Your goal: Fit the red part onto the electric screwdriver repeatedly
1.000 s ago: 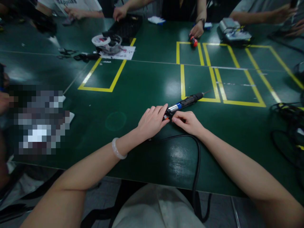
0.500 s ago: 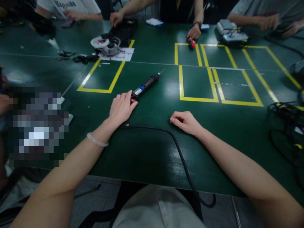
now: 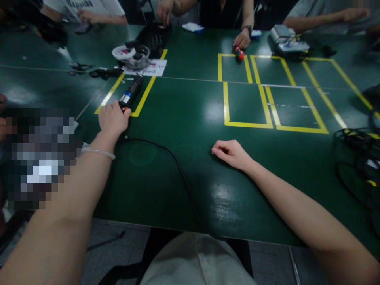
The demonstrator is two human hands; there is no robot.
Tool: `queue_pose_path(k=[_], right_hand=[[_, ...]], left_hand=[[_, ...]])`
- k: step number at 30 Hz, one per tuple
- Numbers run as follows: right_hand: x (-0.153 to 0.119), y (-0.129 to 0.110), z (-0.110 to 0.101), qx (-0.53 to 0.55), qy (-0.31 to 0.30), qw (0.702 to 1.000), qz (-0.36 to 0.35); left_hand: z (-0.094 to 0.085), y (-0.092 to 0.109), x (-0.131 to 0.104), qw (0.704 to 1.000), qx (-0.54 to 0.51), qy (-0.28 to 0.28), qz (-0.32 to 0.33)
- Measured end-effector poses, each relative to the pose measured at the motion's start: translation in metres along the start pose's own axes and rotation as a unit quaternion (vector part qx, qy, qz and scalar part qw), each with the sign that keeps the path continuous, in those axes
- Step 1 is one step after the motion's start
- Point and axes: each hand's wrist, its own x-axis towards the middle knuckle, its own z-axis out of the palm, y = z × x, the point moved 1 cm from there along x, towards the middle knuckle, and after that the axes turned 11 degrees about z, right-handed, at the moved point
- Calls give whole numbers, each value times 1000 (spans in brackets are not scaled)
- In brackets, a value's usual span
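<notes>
My left hand (image 3: 114, 118) is wrapped round the rear end of an electric screwdriver (image 3: 130, 93), black with a blue and silver band. The tool points away from me over the left yellow tape frame (image 3: 145, 97), its front end near a white paper sheet (image 3: 158, 68). From its rear a black cable (image 3: 175, 156) curves across the green table (image 3: 166, 190) to the edge by my lap. My right hand (image 3: 231, 153) rests on the table in a loose fist with the fingers curled, nothing visible in it.
Several yellow tape frames (image 3: 247, 124) mark the right half. A co-worker's hand (image 3: 242, 38) touches a red and black tool (image 3: 239, 54) across the table. Tape rolls (image 3: 132, 54) sit on the paper. Tangled cables (image 3: 356, 146) lie at right, a grey device (image 3: 292, 43) behind.
My left hand has carried the screwdriver leftward into the left tape frame, drawing its cable along. My right hand stays put. The co-worker's other hand opposite has lifted and shifted right.
</notes>
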Motion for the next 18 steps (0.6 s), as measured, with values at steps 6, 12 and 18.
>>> queue_pose_path(k=[6, 12, 18], right_hand=[[0, 1, 0, -7, 0, 1000, 2], [0, 1, 0, -6, 1, 1000, 2], [0, 0, 1, -12, -4, 1000, 4]], left_hand=[[4, -11, 9, 999, -41, -3, -22], [5, -10, 6, 1000, -8, 8, -3], [9, -13, 9, 1000, 13, 13, -8]])
